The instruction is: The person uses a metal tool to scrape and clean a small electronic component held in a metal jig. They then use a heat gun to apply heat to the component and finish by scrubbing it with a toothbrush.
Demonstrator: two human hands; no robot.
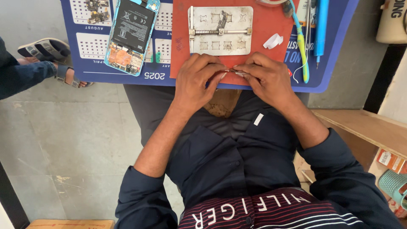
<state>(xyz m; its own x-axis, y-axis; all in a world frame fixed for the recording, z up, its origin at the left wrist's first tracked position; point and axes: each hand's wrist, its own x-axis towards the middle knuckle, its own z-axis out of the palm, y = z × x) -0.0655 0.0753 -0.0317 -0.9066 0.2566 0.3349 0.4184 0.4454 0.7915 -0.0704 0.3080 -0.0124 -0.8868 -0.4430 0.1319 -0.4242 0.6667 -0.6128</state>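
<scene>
Small metal part (pixel 232 71) — long axis left-right, pinched endwise between left hand (pixel 196 80) and right hand (pixel 267 78), fingertips pressed together.

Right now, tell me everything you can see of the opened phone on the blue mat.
The opened phone lies flat, back cover off, on the blue mat, left of the red pad. Its frame is light blue. A large black battery fills the upper body; below it sit a copper-coloured patch and exposed circuit parts. It lies slightly tilted, its top end cut off by the picture's edge. Nothing touches it; both hands are away at the red pad.
</scene>
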